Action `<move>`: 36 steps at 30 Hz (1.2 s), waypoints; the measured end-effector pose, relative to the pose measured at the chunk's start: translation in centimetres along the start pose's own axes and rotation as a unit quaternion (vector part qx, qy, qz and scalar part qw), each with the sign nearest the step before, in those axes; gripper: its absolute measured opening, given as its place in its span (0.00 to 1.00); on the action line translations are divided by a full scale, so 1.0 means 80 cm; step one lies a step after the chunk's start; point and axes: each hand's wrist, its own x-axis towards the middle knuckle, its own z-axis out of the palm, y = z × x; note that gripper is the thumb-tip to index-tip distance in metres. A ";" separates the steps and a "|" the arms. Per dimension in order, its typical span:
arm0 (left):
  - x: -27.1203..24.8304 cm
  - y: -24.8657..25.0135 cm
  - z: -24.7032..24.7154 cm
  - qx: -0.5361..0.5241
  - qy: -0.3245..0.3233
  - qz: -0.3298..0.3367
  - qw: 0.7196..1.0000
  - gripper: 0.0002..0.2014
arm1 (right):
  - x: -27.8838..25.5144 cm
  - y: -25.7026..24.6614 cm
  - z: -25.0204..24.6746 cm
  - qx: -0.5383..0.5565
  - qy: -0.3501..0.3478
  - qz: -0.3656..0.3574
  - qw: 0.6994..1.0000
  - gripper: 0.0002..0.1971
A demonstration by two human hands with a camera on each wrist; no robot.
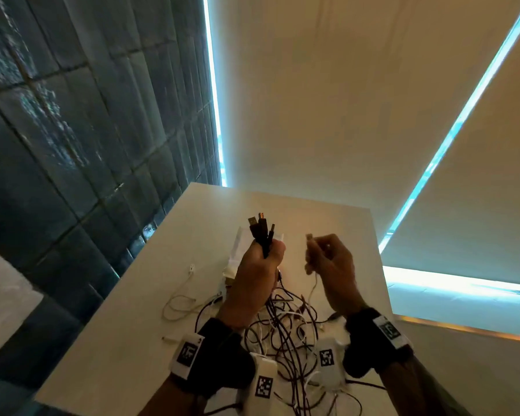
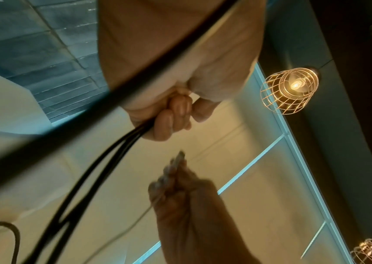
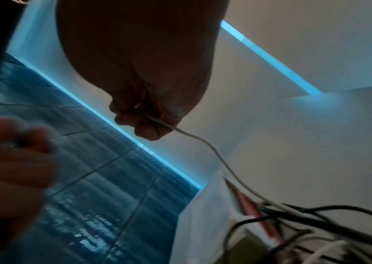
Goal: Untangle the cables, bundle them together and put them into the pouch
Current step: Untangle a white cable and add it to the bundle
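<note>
My left hand [image 1: 263, 258] is raised above the table and grips a bunch of black cables [image 1: 260, 232], their plugs sticking up out of the fist. In the left wrist view its fingers [image 2: 176, 114] curl round those black cables [image 2: 104, 169]. My right hand [image 1: 324, 256] is beside it, a little apart, and pinches the end of a thin white cable [image 1: 309, 238]. That white cable [image 3: 205, 144] runs from the right hand [image 3: 144, 121] down into the tangle [image 3: 304, 223]. Black and white cables lie tangled [image 1: 285, 325] on the table under both wrists. A pale pouch [image 1: 240, 244] lies behind the left hand, partly hidden.
The white table [image 1: 117, 340] has a dark tiled wall [image 1: 72, 145] along its left edge and drawn blinds [image 1: 327, 115] beyond. A loose white cable [image 1: 177, 298] and a small white plug [image 1: 168, 339] lie left of the tangle. A wire-cage lamp [image 2: 291, 89] hangs overhead.
</note>
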 end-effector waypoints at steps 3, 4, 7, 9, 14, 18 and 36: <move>0.005 -0.005 0.001 0.036 0.020 0.011 0.999 0.13 | -0.006 -0.025 0.035 0.006 -0.083 -0.026 0.996 0.04; 0.005 -0.005 0.000 0.041 0.028 0.014 0.999 0.14 | -0.009 -0.031 0.043 0.019 -0.100 -0.027 0.994 0.04; 0.005 -0.007 -0.006 0.045 0.043 0.030 0.998 0.17 | -0.013 -0.040 0.053 0.027 -0.093 -0.013 0.995 0.09; 0.004 -0.006 -0.010 0.013 0.047 0.030 0.998 0.17 | -0.014 -0.039 0.052 0.005 -0.097 0.012 0.995 0.14; 0.005 0.001 -0.018 -0.114 0.067 0.031 0.991 0.15 | -0.026 -0.018 0.044 -0.012 -0.139 0.035 0.990 0.12; 0.007 0.005 -0.022 -0.150 0.062 0.033 0.986 0.15 | -0.029 -0.018 0.040 -0.037 -0.144 -0.001 0.989 0.10; 0.016 0.051 -0.055 -0.230 -0.002 0.044 0.972 0.15 | -0.046 0.062 0.016 -0.134 -0.168 0.047 0.976 0.14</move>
